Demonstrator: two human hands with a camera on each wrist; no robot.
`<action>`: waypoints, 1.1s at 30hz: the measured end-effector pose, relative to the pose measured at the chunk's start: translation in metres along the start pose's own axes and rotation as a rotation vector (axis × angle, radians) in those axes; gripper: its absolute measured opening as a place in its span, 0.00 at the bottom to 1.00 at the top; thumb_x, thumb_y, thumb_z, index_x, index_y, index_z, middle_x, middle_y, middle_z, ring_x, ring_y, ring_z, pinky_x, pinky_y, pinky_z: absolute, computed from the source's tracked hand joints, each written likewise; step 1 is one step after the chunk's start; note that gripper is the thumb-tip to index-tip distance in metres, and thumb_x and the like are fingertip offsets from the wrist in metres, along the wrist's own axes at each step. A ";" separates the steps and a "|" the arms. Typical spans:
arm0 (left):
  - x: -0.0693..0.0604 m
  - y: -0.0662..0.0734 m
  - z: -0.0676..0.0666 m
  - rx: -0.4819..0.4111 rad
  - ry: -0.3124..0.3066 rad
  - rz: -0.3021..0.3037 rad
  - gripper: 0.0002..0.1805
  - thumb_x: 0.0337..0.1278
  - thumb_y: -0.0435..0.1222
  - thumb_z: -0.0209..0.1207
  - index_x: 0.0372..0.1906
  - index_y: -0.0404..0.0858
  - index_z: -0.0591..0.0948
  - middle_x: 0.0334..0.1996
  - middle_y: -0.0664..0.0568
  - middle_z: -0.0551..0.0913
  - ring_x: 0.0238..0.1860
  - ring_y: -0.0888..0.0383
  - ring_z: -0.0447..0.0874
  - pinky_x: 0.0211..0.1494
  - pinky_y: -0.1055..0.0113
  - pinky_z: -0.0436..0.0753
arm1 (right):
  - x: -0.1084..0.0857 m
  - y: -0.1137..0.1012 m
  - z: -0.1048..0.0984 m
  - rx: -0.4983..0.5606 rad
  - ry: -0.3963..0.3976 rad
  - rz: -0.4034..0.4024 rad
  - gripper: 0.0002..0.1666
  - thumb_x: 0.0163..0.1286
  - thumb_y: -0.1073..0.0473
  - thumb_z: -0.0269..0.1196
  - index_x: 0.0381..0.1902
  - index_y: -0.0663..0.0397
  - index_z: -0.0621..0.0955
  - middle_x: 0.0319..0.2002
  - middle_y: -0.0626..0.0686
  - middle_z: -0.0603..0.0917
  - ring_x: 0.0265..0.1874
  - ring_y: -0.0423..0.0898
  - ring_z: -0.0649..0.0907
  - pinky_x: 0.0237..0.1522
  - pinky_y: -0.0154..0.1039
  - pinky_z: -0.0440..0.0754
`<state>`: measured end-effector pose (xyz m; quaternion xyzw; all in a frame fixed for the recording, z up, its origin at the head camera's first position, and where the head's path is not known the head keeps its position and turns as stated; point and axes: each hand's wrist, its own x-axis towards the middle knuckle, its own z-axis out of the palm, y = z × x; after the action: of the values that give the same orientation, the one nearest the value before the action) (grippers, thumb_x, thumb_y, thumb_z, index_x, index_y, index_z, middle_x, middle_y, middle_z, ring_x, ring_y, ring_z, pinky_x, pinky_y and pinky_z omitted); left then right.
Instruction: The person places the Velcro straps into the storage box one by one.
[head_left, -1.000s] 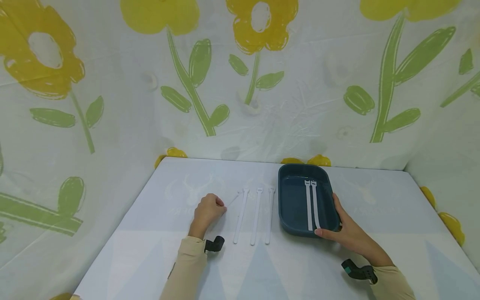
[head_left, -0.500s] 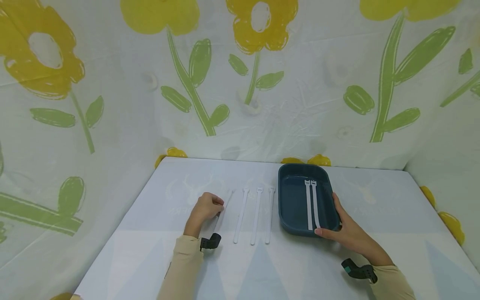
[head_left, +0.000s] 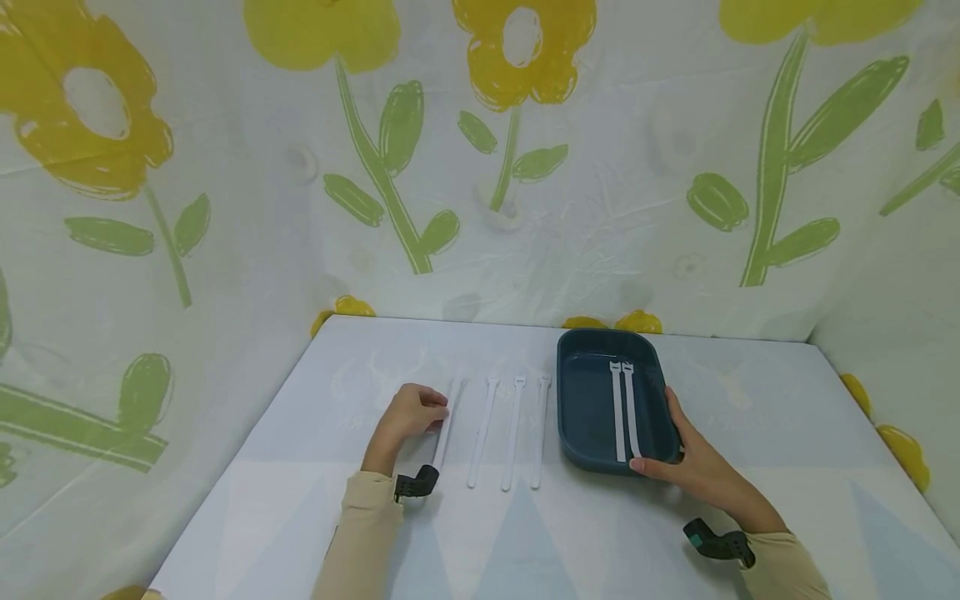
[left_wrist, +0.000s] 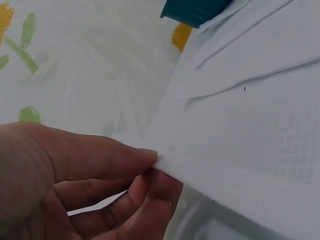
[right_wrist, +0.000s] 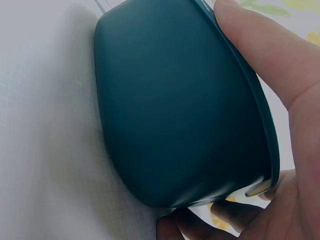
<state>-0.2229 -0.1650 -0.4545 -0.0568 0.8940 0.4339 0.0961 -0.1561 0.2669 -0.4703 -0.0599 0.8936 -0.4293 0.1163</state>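
My left hand pinches a white hook-and-loop cable tie between thumb and fingers near its middle; the left wrist view shows its edge running away from the fingertips. To the right, three more white cable ties lie side by side on the table. A dark teal tray stands right of them, with two white cable ties lying inside. At the tray's near right corner, my right hand grips the rim, thumb over the edge and fingers against the outer side.
The table has a pale cover with light blue triangles. Behind and beside it hangs a white sheet printed with yellow flowers and green leaves. Black wrist cameras sit at both cuffs.
My left hand has moved slightly left with the cable tie, which has turned from slanting up to the right to lying nearly parallel with the row. The right hand and tray stay put.
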 end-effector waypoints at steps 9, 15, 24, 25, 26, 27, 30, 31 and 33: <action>-0.001 0.002 0.000 -0.088 -0.024 -0.008 0.10 0.64 0.30 0.65 0.48 0.31 0.86 0.40 0.42 0.89 0.33 0.58 0.87 0.42 0.65 0.88 | -0.001 0.000 -0.001 -0.004 0.003 -0.007 0.76 0.64 0.44 0.72 0.82 0.41 0.25 0.83 0.71 0.37 0.78 0.79 0.50 0.68 0.81 0.58; -0.003 0.005 -0.001 -0.159 -0.032 -0.011 0.11 0.65 0.30 0.65 0.49 0.30 0.86 0.41 0.42 0.89 0.34 0.58 0.87 0.42 0.66 0.89 | -0.001 0.000 0.000 -0.001 -0.001 0.000 0.76 0.64 0.44 0.72 0.82 0.42 0.25 0.83 0.71 0.36 0.78 0.79 0.49 0.69 0.81 0.58; -0.006 0.008 -0.001 -0.261 -0.049 0.020 0.12 0.65 0.30 0.66 0.50 0.28 0.85 0.42 0.40 0.88 0.34 0.58 0.88 0.43 0.65 0.90 | 0.001 0.004 0.001 0.003 -0.001 -0.007 0.76 0.64 0.45 0.72 0.82 0.40 0.25 0.83 0.70 0.36 0.78 0.79 0.49 0.68 0.81 0.59; -0.006 0.008 -0.001 -0.271 -0.053 0.029 0.13 0.65 0.30 0.66 0.51 0.28 0.85 0.43 0.40 0.88 0.35 0.58 0.88 0.44 0.65 0.90 | 0.001 0.004 0.001 0.003 0.000 -0.008 0.76 0.64 0.45 0.72 0.82 0.40 0.25 0.83 0.70 0.36 0.78 0.78 0.50 0.68 0.81 0.59; -0.005 0.009 -0.001 -0.287 -0.058 0.034 0.13 0.65 0.30 0.66 0.51 0.27 0.85 0.43 0.40 0.88 0.35 0.57 0.88 0.44 0.65 0.90 | 0.001 0.004 0.001 0.001 0.001 -0.007 0.76 0.64 0.44 0.72 0.82 0.40 0.25 0.83 0.70 0.37 0.78 0.78 0.50 0.68 0.81 0.59; -0.005 0.010 -0.001 -0.301 -0.062 0.039 0.14 0.65 0.30 0.66 0.51 0.27 0.84 0.43 0.40 0.88 0.35 0.57 0.88 0.44 0.65 0.90 | 0.001 0.004 0.001 -0.002 0.003 -0.005 0.76 0.64 0.44 0.72 0.82 0.40 0.25 0.83 0.70 0.37 0.78 0.79 0.50 0.68 0.81 0.59; -0.005 0.015 -0.001 -0.333 -0.067 0.054 0.14 0.64 0.30 0.66 0.52 0.27 0.84 0.44 0.40 0.88 0.36 0.57 0.88 0.45 0.65 0.90 | 0.001 0.003 0.001 -0.009 0.006 -0.001 0.76 0.64 0.44 0.72 0.82 0.40 0.25 0.83 0.70 0.37 0.78 0.79 0.51 0.68 0.81 0.59; -0.005 0.017 -0.001 -0.340 -0.066 0.054 0.14 0.64 0.30 0.66 0.52 0.28 0.84 0.43 0.40 0.88 0.35 0.58 0.88 0.45 0.65 0.90 | 0.001 0.003 0.001 -0.011 0.007 0.001 0.76 0.64 0.43 0.72 0.82 0.40 0.25 0.83 0.70 0.37 0.78 0.79 0.51 0.68 0.81 0.59; -0.005 0.021 -0.001 -0.347 -0.063 0.059 0.14 0.64 0.31 0.67 0.51 0.29 0.85 0.43 0.41 0.88 0.35 0.58 0.88 0.45 0.65 0.90 | 0.001 0.002 0.000 -0.010 0.006 0.001 0.76 0.64 0.44 0.72 0.82 0.41 0.25 0.83 0.70 0.37 0.78 0.79 0.50 0.69 0.81 0.58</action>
<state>-0.2223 -0.1531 -0.4368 -0.0328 0.8035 0.5859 0.1002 -0.1566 0.2677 -0.4720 -0.0587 0.8962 -0.4248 0.1135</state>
